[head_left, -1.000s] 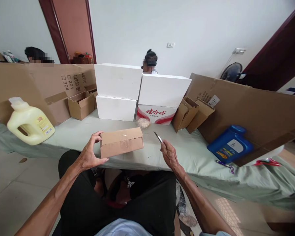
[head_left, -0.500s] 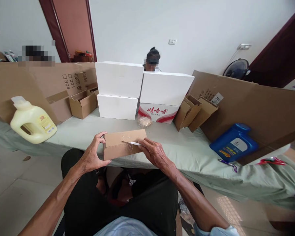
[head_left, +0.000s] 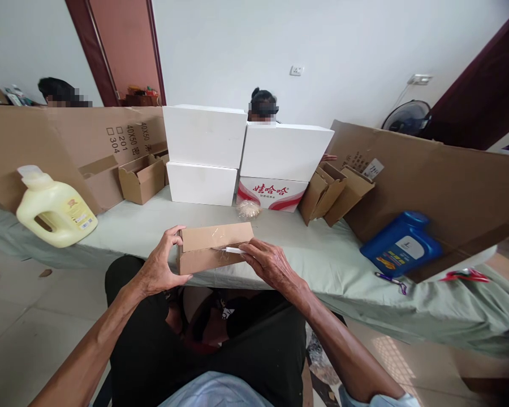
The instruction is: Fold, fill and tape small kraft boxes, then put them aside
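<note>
A long brown cardboard box (head_left: 203,261) lies at the front edge of the cloth-covered table, with a seam along its upper side and shiny clear tape near the middle. My left hand (head_left: 165,268) grips its left end, thumb below and fingers above. In my right hand (head_left: 265,260) is a slim white-handled knife (head_left: 234,250), its tip at the seam by the tape. Whether the blade is inside the seam I cannot tell. Beyond the box lies a clump of clear tape (head_left: 249,209).
White boxes (head_left: 203,135) are stacked at the back, with a red-and-white carton (head_left: 274,194). A yellow jug (head_left: 55,209) stands left, a blue bottle (head_left: 401,244) right. Open cardboard boxes (head_left: 142,181) flank the stack. Two people sit behind the cardboard and boxes.
The knife has shifted slightly and lies flatter along the seam. My left hand keeps its grip. Behind the boxes on the right, a person's hand has come into view.
</note>
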A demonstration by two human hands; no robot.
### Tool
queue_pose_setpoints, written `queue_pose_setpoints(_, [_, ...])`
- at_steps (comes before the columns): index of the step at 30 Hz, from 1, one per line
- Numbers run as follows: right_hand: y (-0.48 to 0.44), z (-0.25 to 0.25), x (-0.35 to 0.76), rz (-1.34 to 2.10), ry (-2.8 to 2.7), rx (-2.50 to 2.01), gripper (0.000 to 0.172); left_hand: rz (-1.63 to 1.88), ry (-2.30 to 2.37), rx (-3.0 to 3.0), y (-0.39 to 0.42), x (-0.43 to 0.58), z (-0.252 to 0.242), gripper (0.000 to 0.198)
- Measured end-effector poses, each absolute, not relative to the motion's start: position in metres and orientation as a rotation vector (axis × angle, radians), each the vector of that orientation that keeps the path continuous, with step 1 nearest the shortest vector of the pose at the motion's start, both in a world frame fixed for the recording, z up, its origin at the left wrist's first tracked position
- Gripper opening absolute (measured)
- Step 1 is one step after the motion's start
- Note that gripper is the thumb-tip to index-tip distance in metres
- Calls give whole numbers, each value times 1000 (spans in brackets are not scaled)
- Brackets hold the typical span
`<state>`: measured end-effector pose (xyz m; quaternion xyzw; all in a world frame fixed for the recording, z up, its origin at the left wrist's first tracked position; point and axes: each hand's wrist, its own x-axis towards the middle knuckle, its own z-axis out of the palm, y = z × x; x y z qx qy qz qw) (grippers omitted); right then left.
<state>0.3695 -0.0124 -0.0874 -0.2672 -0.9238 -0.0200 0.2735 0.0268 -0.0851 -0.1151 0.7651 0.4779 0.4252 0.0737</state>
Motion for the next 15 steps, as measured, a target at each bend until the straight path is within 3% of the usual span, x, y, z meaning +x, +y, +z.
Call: queue_pose_setpoints(15, [-17, -44, 356, -493, -2616, -780, 28, 1289, 1449, 2290, -85, 26, -114, 68])
